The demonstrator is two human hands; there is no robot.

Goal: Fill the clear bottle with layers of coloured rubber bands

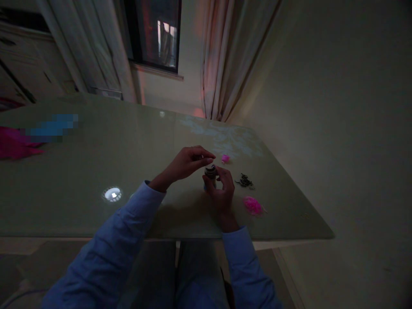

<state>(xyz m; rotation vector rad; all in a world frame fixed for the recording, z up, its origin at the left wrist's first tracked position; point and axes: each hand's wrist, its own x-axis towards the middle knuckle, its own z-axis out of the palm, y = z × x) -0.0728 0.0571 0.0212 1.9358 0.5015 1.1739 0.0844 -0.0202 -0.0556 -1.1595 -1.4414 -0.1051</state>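
Note:
My right hand (224, 189) is wrapped round a small jar (210, 172) that stands upright on the table, its open mouth facing up. Dark bits show at the jar's mouth. Just above it hovers my left hand (195, 162), thumb and fingertips drawn together; anything between them is too small to make out. To the right of my right hand lies a loose pile of small dark curled pieces (245, 181). Nearer the front edge is a tangled heap of thin pink strands (253, 206). A small pink object (225, 159) sits just beyond the jar.
The glossy pale green table (128, 219) ends at a wall on the right. Crumpled pink material (14, 143) and a blurred blue item (54, 127) lie at the far left. A bright round light reflection shows on the tabletop. Behind stand curtains (219, 56) and a window (157, 34).

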